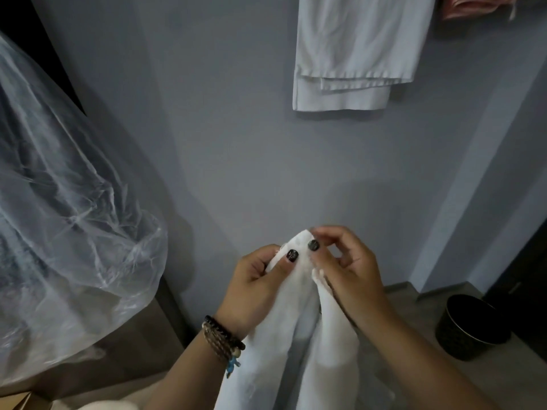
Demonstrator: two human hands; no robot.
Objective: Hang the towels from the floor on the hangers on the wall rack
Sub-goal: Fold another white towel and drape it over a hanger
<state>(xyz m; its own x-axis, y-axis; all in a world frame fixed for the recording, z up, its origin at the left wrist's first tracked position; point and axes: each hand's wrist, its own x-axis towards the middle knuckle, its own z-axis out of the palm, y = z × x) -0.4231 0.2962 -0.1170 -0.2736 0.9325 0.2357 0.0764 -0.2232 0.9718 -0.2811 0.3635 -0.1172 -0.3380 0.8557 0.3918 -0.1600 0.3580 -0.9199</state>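
Both hands, left hand (260, 279) and right hand (344, 267), pinch the towel's (296, 327) top edge at chest height, rest drooping down. It's soft, floppy, light, so you'd want those corners spread wide before draping.

three towels (299, 335), one bin (470, 329)

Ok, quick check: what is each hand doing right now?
Left hand: pinching the top edge of the white towel.
Right hand: pinching the same towel edge beside it.
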